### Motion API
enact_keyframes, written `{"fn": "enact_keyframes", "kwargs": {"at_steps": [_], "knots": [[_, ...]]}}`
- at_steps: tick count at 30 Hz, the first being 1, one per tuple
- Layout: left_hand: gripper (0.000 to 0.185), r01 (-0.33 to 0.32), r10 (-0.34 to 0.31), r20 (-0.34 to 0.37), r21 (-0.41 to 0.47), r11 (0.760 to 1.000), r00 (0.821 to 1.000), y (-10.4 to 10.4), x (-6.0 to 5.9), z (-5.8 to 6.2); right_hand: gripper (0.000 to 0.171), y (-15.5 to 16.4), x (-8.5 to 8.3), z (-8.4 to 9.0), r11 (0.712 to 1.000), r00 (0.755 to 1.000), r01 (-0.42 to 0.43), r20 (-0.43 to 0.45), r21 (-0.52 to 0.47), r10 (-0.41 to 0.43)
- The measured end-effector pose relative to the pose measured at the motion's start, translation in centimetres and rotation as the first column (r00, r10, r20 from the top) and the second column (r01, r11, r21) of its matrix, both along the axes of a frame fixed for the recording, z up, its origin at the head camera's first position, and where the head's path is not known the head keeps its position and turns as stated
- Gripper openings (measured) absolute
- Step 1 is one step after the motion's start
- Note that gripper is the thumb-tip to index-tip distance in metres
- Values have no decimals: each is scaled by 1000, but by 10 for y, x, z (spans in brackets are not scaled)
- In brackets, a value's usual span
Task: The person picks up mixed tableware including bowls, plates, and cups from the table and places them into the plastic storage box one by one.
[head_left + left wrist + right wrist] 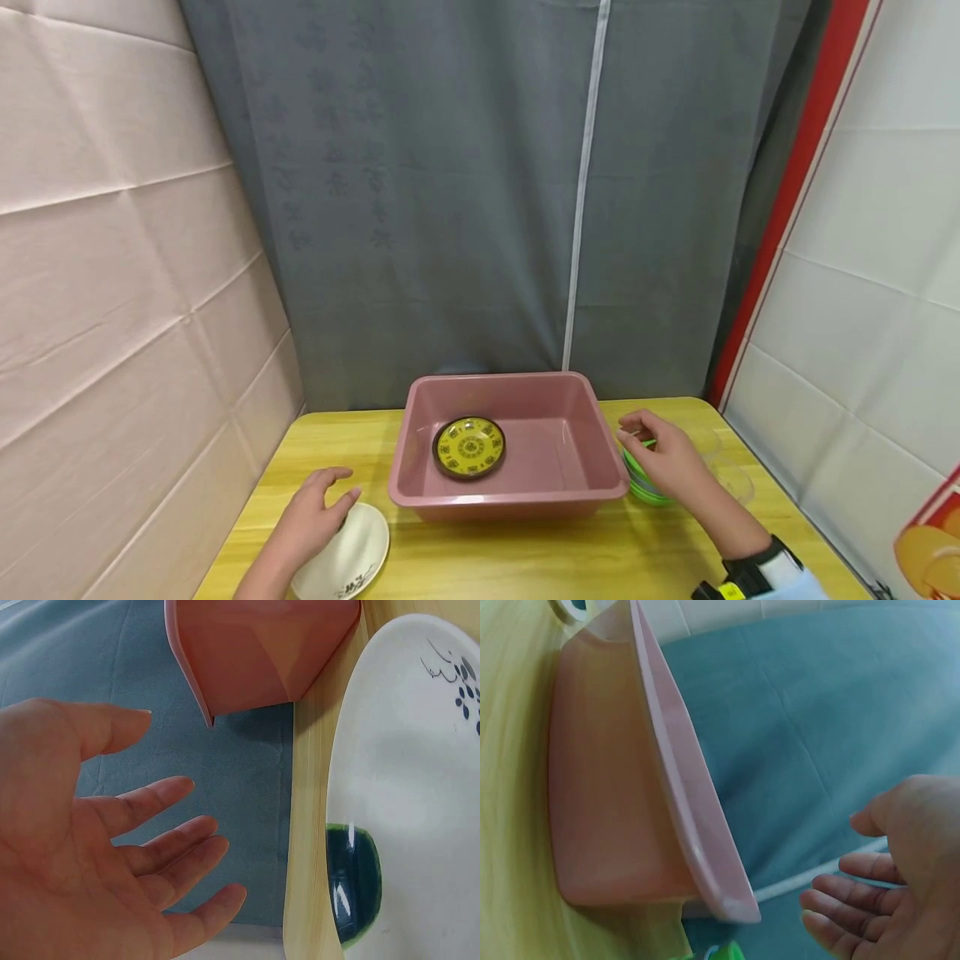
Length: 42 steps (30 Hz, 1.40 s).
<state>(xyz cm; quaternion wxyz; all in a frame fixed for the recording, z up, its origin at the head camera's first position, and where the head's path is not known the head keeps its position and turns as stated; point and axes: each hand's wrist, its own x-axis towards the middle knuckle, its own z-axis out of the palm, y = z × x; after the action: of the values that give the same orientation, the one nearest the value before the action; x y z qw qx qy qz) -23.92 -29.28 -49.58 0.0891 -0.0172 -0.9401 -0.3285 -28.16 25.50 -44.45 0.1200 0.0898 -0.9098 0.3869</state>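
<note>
My left hand [306, 518] hovers by a white oval plate [356, 550], fingers spread and slightly bent, holding nothing. In the left wrist view the plate [409, 772] shows dark floral marks and a glossy dark green patch at its edge. On the right, my right hand [667, 460] hangs with loosely bent fingers over green-rimmed round dishes [647, 492], partly hidden beneath it. Its palm is bare in the right wrist view. Between the hands stands a pink plastic basin [510, 502]. Inside it, toward the left, lies a yellow patterned plate [470, 447] with a dark rim.
Clear round items [731, 477] lie beside the green-rimmed dishes, their kind hard to tell. Everything stands on a yellow wood-grain table [450, 558]. A grey curtain [450, 208] hangs behind, with pale sheet-covered walls [112, 333] at both sides.
</note>
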Motion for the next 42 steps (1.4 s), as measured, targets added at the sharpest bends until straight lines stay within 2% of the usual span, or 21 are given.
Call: {"fn": "enact_keyframes", "kwargs": {"at_steps": [7, 15, 20, 24, 29, 34, 38, 42], "knots": [[48, 12, -12, 12, -10, 1000, 1000, -1, -1, 0, 31, 20, 8, -19, 999, 999, 37, -4, -26, -37], [48, 16, -15, 34, -17, 1000, 999, -10, -4, -3, 36, 24, 11, -25, 997, 997, 69, 47, -33, -68], [45, 10, -5, 67, -77, 997, 998, -22, -10, -9, 32, 25, 15, -30, 995, 996, 78, 40, -54, -76], [40, -24, 43, 122, -157, 987, 992, -38, -11, -15, 30, 23, 16, -29, 995, 996, 81, 32, -66, -79], [37, -59, 107, 213, -220, 974, 971, -49, -5, -22, 29, 19, 17, -25, 993, 997, 74, 33, -89, -71], [30, -74, 143, 248, -270, 960, 958, -55, -2, -28, 28, 16, 19, -21, 991, 996, 81, 49, -104, -77], [21, -78, 150, 270, -258, 963, 951, -60, -4, -35, 26, 14, 21, -17, 990, 994, 96, 60, -101, -90], [14, -69, 123, 272, -200, 977, 954, -67, -6, -41, 24, 13, 23, -14, 990, 994, 94, 67, -109, -87]]}}
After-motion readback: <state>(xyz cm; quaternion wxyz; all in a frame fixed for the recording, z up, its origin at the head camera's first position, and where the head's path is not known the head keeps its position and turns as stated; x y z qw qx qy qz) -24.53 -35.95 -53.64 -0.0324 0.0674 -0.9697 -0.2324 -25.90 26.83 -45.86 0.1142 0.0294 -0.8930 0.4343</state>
